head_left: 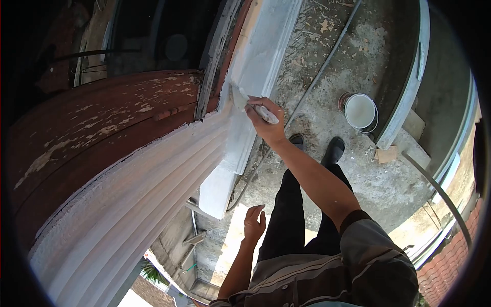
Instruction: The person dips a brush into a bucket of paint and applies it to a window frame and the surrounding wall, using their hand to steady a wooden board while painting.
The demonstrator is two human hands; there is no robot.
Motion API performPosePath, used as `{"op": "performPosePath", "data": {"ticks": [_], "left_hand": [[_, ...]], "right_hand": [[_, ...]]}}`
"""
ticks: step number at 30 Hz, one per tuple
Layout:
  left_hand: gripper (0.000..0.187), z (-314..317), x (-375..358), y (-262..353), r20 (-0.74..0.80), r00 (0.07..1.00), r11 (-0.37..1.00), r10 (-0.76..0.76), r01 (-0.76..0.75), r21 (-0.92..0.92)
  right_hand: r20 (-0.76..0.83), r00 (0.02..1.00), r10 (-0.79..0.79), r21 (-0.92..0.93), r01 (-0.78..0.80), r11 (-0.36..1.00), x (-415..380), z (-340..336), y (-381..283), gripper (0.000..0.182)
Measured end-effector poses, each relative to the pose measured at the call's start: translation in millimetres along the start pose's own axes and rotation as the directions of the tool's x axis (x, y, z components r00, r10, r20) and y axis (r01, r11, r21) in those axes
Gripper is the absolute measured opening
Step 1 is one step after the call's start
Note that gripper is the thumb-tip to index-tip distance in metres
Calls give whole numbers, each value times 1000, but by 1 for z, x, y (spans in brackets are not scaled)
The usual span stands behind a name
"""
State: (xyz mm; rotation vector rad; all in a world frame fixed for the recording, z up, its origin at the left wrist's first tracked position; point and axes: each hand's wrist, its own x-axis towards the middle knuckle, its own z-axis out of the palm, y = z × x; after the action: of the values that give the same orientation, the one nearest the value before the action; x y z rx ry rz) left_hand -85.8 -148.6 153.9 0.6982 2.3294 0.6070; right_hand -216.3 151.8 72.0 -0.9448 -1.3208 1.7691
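From the head view, my right hand (266,120) has a closed grip on the paintbrush (250,105); its bristles touch the white moulding (261,56) just beside the peeling red-brown wood (102,128). I judge that short strokes along the edge keep the white off the wood. My left hand (254,222) hangs with a released grip, holding nothing. The paint can (360,111) stands on the concrete floor (358,179), well apart, beyond my shoes (333,150). A pipe, I think, (319,71) lies across the floor.
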Motion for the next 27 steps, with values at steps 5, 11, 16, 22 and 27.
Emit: {"op": "performPosePath", "data": {"ticks": [5,11,16,22,27], "left_hand": [[23,-7,5,-1,4,999,999,43,-43,-4],[23,-14,5,-11,-9,1000,1000,22,-22,11],[24,-14,2,-11,7,1000,1000,6,-6,-4],[24,-13,6,-7,11,1000,1000,17,-16,-4],[23,-14,7,-8,10,999,999,33,-33,28]], "right_hand": [[59,923,381,309,-380,872,31,-12,-24,8],[-332,942,48,354,77,932,203,-20,-62,10],[-352,930,105,224,-25,974,184,8,-55,9],[-189,949,252,97,-237,967,23,30,-37,11],[-54,956,287,81,-282,956,30,8,-34,10]]}}
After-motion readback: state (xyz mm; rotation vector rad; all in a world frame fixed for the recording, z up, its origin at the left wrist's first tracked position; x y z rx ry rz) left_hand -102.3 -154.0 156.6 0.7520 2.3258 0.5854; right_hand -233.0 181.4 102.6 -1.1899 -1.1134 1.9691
